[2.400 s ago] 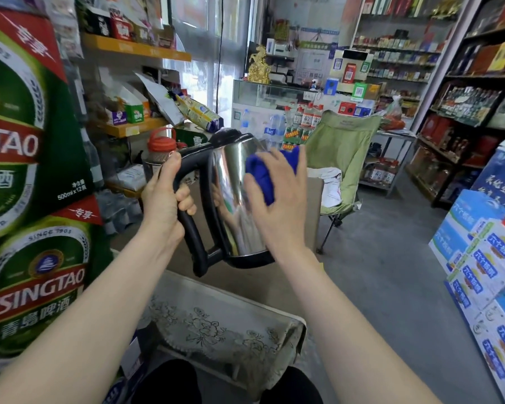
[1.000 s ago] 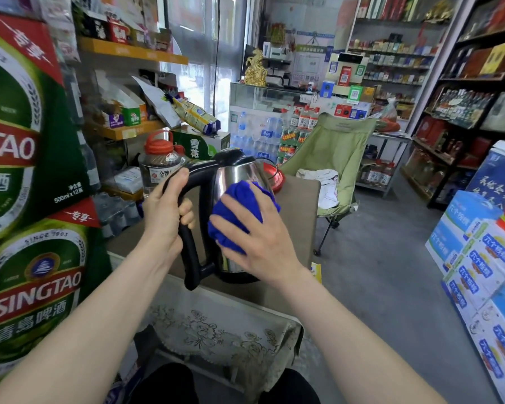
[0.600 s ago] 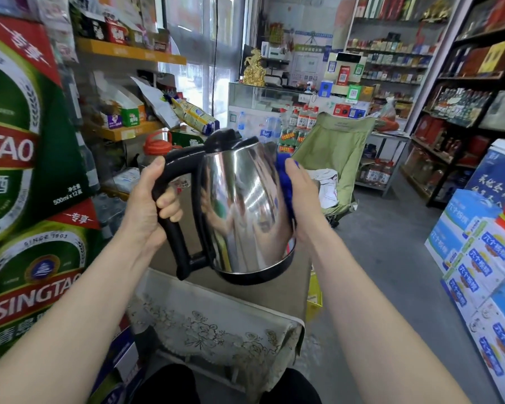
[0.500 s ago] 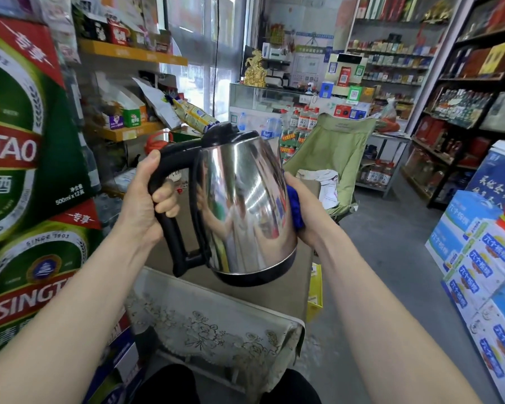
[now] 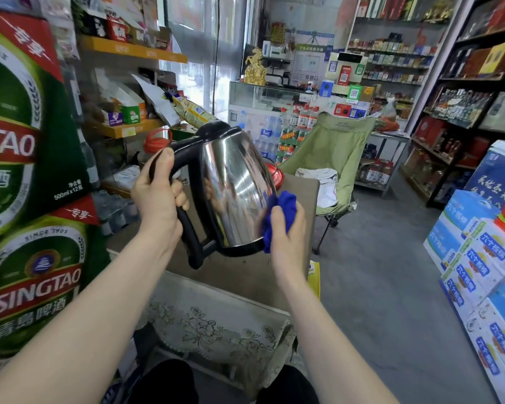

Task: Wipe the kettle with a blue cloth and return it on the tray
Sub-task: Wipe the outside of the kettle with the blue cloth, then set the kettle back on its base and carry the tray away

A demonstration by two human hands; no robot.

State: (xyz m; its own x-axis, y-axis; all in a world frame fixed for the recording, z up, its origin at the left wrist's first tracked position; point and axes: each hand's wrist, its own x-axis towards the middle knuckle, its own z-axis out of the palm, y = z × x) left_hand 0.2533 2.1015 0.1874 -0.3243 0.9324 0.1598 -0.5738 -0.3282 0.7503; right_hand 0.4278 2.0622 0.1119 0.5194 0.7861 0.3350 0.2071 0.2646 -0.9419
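Mid-wipe: left hand (image 5: 158, 196) wrapped around the handle holds the kettle (image 5: 233, 191) tilted above the table (image 5: 245, 275). Right hand (image 5: 286, 228) bunches the blue cloth (image 5: 277, 211) against its lower side. Tray not clearly identifiable. Next: finish wiping, set it down upright.

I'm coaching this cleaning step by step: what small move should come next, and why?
Probably slide the blue cloth in the right hand up the kettle wall. The cloth sits low near the base on the right side, the shiny body above it is uncovered, and the left hand holds the handle with the kettle lifted off the table, tilted and steady enough for another stroke.
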